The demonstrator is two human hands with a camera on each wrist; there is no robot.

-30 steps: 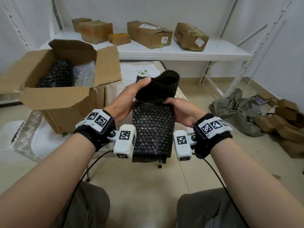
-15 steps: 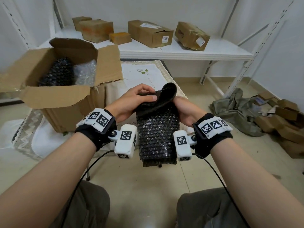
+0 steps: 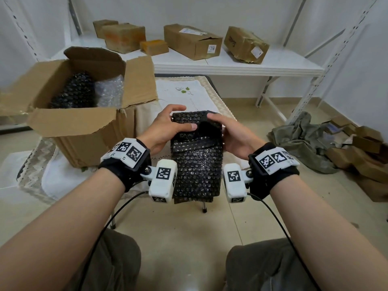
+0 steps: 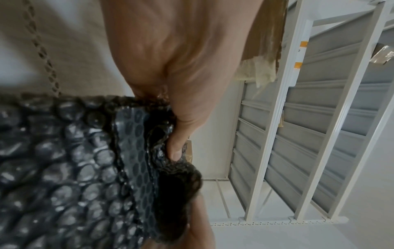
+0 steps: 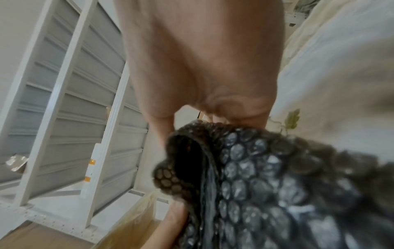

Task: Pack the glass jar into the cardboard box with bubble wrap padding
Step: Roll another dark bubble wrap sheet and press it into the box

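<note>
The flap that stood up earlier is now folded flat over the black bubble-wrap bundle (image 3: 197,158), knobbly, oblong, long axis running away from the person, held above the desk (image 3: 189,91) edge. Left hand (image 3: 165,127) and right hand (image 3: 233,135) clamp its far end. Cardboard box (image 3: 79,122) stands left, open.

glass jar hidden inside black bubble wrap (image 3: 197,162), right wrist view blurred
</note>
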